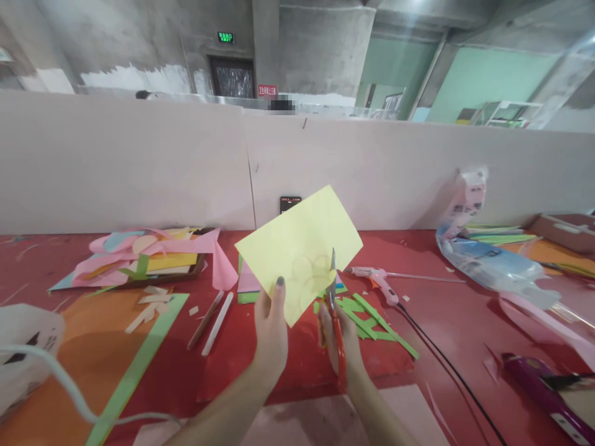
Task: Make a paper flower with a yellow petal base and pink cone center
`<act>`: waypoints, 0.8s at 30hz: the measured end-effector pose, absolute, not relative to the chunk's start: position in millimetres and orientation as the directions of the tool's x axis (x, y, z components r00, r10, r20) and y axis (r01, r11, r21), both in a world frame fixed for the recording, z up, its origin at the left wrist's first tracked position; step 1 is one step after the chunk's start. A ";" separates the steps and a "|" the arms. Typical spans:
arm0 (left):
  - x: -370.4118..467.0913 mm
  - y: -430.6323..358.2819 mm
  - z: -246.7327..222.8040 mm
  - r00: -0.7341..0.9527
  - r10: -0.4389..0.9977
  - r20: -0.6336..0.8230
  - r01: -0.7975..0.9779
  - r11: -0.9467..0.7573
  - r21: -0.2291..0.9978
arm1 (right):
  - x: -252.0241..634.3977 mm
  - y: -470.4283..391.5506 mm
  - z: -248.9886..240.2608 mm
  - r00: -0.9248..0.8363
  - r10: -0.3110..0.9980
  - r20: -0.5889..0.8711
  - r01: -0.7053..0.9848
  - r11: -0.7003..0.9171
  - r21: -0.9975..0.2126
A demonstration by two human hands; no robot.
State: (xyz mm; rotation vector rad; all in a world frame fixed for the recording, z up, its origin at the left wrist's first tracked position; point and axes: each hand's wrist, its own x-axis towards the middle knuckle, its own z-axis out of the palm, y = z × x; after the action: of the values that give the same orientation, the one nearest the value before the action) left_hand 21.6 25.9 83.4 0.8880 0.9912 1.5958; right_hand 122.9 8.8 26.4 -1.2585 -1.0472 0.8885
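Between thumb and fingers, my left hand (272,331) grips a yellow sheet of paper (307,248) near its lower left corner. Faint rounded outlines show on the sheet's lower part. My right hand (341,337) is closed round the red handles of a pair of scissors (338,347). The scissors point upward, with their blades at the lower right edge of the sheet, where a small bit of paper curls beside them. Part of my right hand is hidden behind the handles. Under the sheet lies a stack of coloured paper (247,291), mostly covered.
Right of my hands lie green paper strips (372,319) and a glue gun (379,279) with a black cord. Two thin sticks (217,325) rest on the left, near a box heaped with coloured paper (162,257). A white partition (186,167) stands behind, a phone (290,203) against it.
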 end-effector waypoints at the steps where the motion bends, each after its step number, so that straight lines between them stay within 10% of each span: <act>1: 19.8 28.2 85.1 -0.215 0.974 0.069 -0.351 -0.143 0.926 | 122.6 8.2 28.0 0.297 0.948 0.116 0.026 0.113 -0.993; 24: 29.7 26.7 79.8 -0.046 0.980 0.195 -0.226 -0.200 0.953 | 126.3 7.8 35.9 0.277 0.960 0.024 0.033 0.015 -0.999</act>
State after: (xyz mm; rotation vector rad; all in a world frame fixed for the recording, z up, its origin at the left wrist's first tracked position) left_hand 29.7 26.7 79.8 1.1641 0.9502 1.4720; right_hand 126.3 7.8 35.9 -1.3376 -1.0301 0.9707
